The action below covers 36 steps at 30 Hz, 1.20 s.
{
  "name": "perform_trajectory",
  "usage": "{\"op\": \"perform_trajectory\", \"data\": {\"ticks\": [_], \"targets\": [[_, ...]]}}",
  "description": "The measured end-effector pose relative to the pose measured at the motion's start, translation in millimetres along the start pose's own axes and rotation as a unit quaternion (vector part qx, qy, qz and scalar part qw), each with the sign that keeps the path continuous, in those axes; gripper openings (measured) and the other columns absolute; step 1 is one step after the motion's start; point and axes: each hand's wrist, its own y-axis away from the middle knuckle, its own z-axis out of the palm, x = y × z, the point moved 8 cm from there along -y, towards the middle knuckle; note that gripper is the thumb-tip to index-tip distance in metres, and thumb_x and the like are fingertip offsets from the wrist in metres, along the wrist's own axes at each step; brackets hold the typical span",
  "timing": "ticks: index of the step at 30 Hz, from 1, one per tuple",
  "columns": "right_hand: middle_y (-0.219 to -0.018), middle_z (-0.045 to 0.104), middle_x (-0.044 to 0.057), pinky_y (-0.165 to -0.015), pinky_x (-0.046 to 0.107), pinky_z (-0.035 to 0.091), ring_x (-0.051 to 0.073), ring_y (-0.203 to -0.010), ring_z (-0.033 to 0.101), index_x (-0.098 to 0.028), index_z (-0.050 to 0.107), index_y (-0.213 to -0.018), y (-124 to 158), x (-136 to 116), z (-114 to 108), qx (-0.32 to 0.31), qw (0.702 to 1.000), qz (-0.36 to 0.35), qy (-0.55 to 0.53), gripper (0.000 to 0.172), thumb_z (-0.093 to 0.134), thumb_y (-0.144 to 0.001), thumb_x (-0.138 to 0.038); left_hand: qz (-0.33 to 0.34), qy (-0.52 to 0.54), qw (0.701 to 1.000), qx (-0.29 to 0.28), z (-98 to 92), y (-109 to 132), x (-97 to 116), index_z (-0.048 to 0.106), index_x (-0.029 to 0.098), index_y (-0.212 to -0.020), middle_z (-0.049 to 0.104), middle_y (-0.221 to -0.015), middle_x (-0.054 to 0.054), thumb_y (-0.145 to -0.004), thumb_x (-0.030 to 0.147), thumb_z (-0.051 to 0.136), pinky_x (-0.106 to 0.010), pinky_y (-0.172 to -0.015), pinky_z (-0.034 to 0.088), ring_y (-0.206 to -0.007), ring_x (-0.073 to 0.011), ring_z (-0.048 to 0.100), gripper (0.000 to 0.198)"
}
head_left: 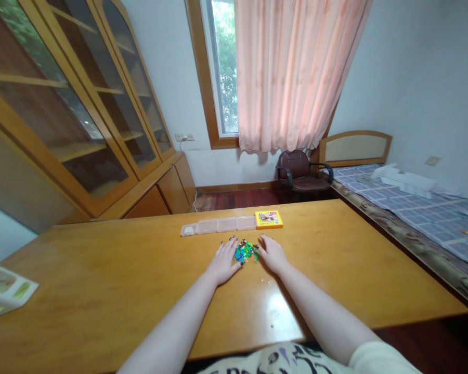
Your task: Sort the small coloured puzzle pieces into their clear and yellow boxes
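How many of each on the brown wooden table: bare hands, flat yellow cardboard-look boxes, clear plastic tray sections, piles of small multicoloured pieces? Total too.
Bare hands: 2 (left hand, right hand)
Flat yellow rectangular box: 1
Clear rectangular plastic tray sections: 4
Pile of small multicoloured pieces: 1 (pieces too small to count)
Total: 8

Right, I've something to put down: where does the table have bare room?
Widest: between the white box and the left hand. Another patch runs from the right hand to the right edge of the table. Crowded: between the hands, around the colourful pieces, and beyond, along the clear trays and yellow box.
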Motion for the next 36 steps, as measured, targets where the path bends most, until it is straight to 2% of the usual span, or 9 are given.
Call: {"op": "perform_trajectory", "data": {"ticks": [2, 4, 11, 19, 22, 25, 29, 34, 36], "targets": [[-0.128, 0.052, 0.012, -0.104, 0.039, 0.029, 0.023, -0.121, 0.045, -0.017, 0.051, -0.122, 6, -11, 2, -0.011, 0.999, -0.018, 0.036, 0.04, 0.046, -0.086, -0.033, 0.009, 0.016, 1.0, -0.015, 2.9, -12, 20, 0.019, 0.02, -0.143, 0.018, -0.15, -0.008, -0.081, 0.057, 0.042, -0.044, -0.113, 0.013, -0.138, -0.0225, 0.017, 0.076], [-0.126, 0.054, 0.011, -0.104, 0.039, 0.029, 0.023, -0.12, 0.046, -0.017, 0.053, -0.12, 8, -17, 1, -0.008, 0.998, -0.034, 0.048, 0.038, 0.046, -0.085, -0.03, -0.003, 0.026, 0.999, -0.022, 4.0, -22, 27, 0.021, 0.018, -0.142, 0.02, -0.149, -0.009, -0.08, 0.059, 0.043, -0.046, -0.112, 0.012, -0.137, -0.0239, 0.018, 0.078], [-0.113, 0.063, 0.007, -0.099, 0.031, 0.037, 0.016, -0.109, 0.054, -0.018, 0.063, -0.108, 7, -14, -9, 0.004, 0.998, -0.059, -0.011, 0.037, 0.042, -0.079, -0.011, 0.01, 0.029, 0.999, -0.028, 6.8, -24, 27, 0.023, 0.021, -0.142, 0.027, -0.147, -0.007, -0.081, 0.057, 0.042, -0.044, -0.112, 0.014, -0.135, -0.0226, 0.024, 0.074], [-0.13, 0.051, 0.006, -0.104, 0.039, 0.028, 0.023, -0.121, 0.042, -0.027, 0.061, -0.114, 13, -21, -8, -0.036, 0.99, -0.079, 0.107, 0.035, 0.047, -0.082, -0.025, 0.019, 0.003, 1.0, 0.008, 4.0, -23, 29, 0.029, 0.026, -0.139, 0.027, -0.147, -0.008, -0.08, 0.05, 0.048, -0.047, -0.111, 0.016, -0.135, -0.0255, 0.024, 0.066], [-0.132, 0.048, 0.006, -0.105, 0.042, 0.023, 0.024, -0.124, 0.038, -0.028, 0.06, -0.115, 12, -18, -6, -0.035, 0.988, -0.059, 0.136, 0.034, 0.046, -0.084, -0.029, 0.027, -0.011, 0.999, 0.016, 4.4, -22, 31, 0.034, 0.03, -0.136, 0.028, -0.147, -0.007, -0.08, 0.049, 0.05, -0.05, -0.11, 0.014, -0.134, -0.0269, 0.024, 0.062], [-0.133, 0.047, 0.008, -0.106, 0.047, 0.019, 0.026, -0.126, 0.035, -0.026, 0.058, -0.117, 6, -7, -9, -0.01, 0.987, -0.004, 0.157, 0.035, 0.045, -0.086, -0.034, 0.027, -0.015, 0.999, 0.022, 4.6, -22, 31, 0.04, 0.03, -0.133, 0.029, -0.146, -0.006, -0.08, 0.048, 0.05, -0.049, -0.11, 0.014, -0.134, -0.0268, 0.024, 0.056], [-0.135, 0.043, 0.013, -0.106, 0.05, 0.016, 0.029, -0.127, 0.032, -0.021, 0.053, -0.124, 2, 5, -13, 0.009, 0.985, 0.05, 0.163, 0.042, 0.045, -0.086, -0.037, 0.024, -0.013, 0.999, 0.021, 5.2, -22, 29, 0.039, 0.029, -0.134, 0.03, -0.146, -0.006, -0.081, 0.048, 0.049, -0.049, -0.11, 0.015, -0.134, -0.0262, 0.024, 0.057], [-0.136, 0.043, 0.006, -0.107, 0.046, 0.017, 0.025, -0.129, 0.03, -0.028, 0.055, -0.12, 13, -18, -7, -0.032, 0.988, -0.068, 0.132, 0.036, 0.045, -0.086, -0.034, 0.03, -0.031, 0.999, 0.009, 6.9, -23, 31, 0.036, 0.031, -0.136, 0.027, -0.147, -0.006, -0.082, 0.051, 0.046, -0.053, -0.109, 0.012, -0.135, -0.028, 0.021, 0.058], [-0.137, 0.043, 0.006, -0.107, 0.047, 0.016, 0.026, -0.13, 0.028, -0.029, 0.057, -0.119, 16, -21, -6, -0.039, 0.987, -0.083, 0.131, 0.035, 0.046, -0.085, -0.035, 0.033, -0.035, 0.999, 0.009, 6.3, -22, 33, 0.037, 0.033, -0.134, 0.027, -0.147, -0.005, -0.083, 0.051, 0.045, -0.054, -0.109, 0.012, -0.135, -0.0284, 0.021, 0.055]]}}
